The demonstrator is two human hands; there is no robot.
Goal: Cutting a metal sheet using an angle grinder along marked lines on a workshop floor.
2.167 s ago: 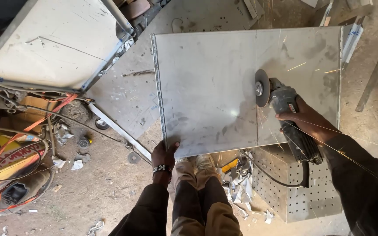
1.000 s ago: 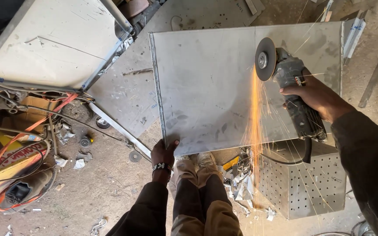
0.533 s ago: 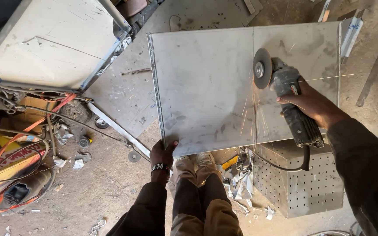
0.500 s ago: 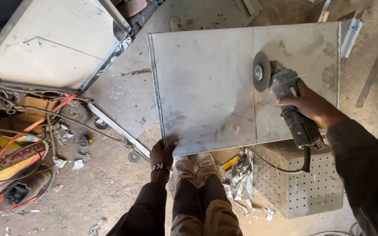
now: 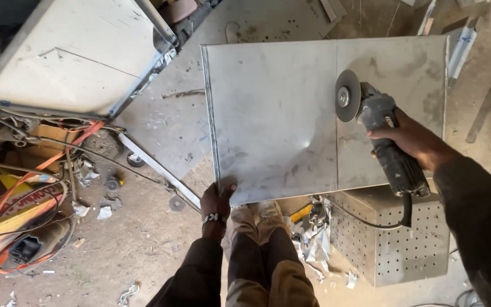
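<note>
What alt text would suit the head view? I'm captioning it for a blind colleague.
Seen from above, a person's right hand holds an angle grinder with its disc on a cut line across a metal sheet, while the left hand grips the sheet's near edge. A perforated metal box and scraps lie on the dusty floor.

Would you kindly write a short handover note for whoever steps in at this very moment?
Left hand: grips the near edge of the metal sheet, near its left corner.
Right hand: holds the angle grinder, disc on a straight line across the sheet; no sparks.
Sheet rests partly on the perforated box.
Done: line runs edge to edge.
Left: cannot tell whether it is cut through; check.
</note>
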